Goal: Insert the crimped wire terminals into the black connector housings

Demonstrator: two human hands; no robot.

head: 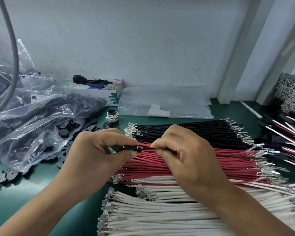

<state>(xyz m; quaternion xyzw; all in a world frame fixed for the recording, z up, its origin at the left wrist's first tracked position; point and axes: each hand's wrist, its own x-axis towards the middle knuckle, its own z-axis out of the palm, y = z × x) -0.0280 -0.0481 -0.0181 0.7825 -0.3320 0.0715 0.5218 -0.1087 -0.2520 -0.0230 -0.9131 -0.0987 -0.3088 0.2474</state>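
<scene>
My left hand (99,150) pinches a small black connector housing (132,148) between thumb and forefinger, above the wire piles. My right hand (182,150) pinches a thin black wire (237,156) whose near end meets the housing's right face; the wire trails off to the right. Beneath my hands lie three flat bundles of crimped wires: black wires (186,130) at the back, red wires (203,160) in the middle, white wires (160,215) nearest me. Their metal terminals stick out at both ends. Whether the terminal sits inside the housing is hidden by my fingertips.
Clear plastic bags (32,113) of black housings spill loose housings (61,159) onto the green mat at left. A small spool (111,115), a white box (99,91) and an empty clear bag (165,103) stand behind. Finished wire assemblies (286,130) lie at right.
</scene>
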